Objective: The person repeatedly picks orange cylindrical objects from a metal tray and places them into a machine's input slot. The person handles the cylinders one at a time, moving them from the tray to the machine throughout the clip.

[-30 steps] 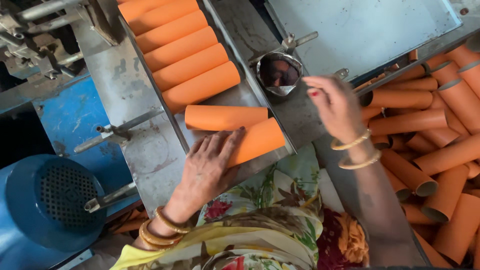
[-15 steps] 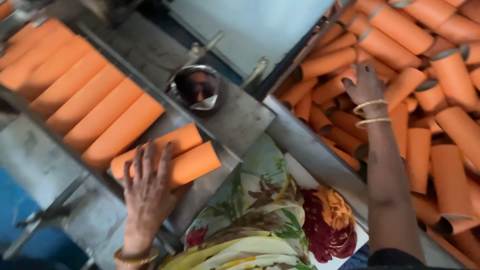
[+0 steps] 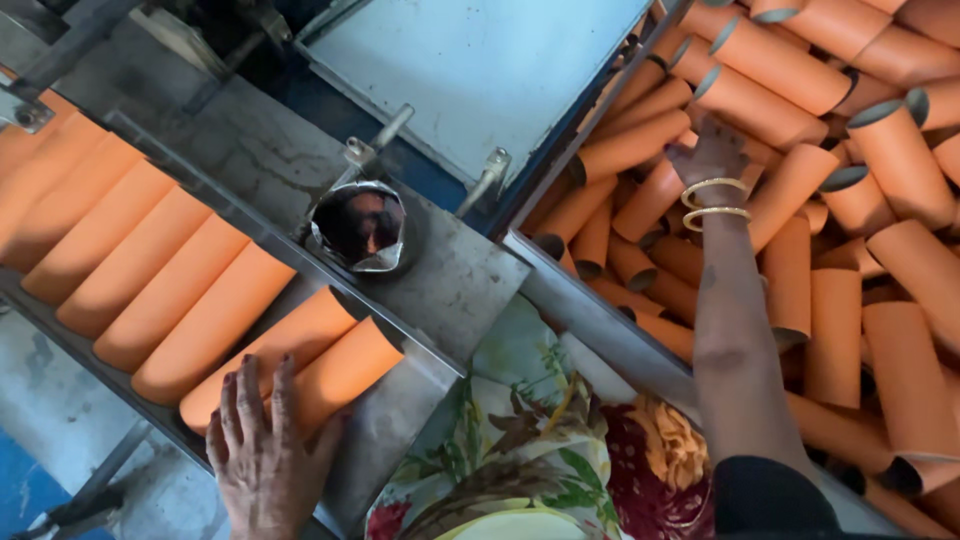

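Left hand (image 3: 262,452): grip released, fingers spread flat on nearest orange cardboard tube (image 3: 335,375) in metal tray (image 3: 400,420). Right hand (image 3: 712,150): among loose orange tubes (image 3: 835,320), grip state cannot tell.

I count seven smooth orange cardboard tubes lying side by side in the long grey metal tray (image 3: 420,385) on my left, the nearest orange tube (image 3: 345,375) being one of them. One small round metal cup (image 3: 362,226) sits on the bench. Two gold bangles (image 3: 714,200) ring my right wrist. The heap of loose orange tubes (image 3: 830,260) in the bin holds too many for me to count, well over twenty.
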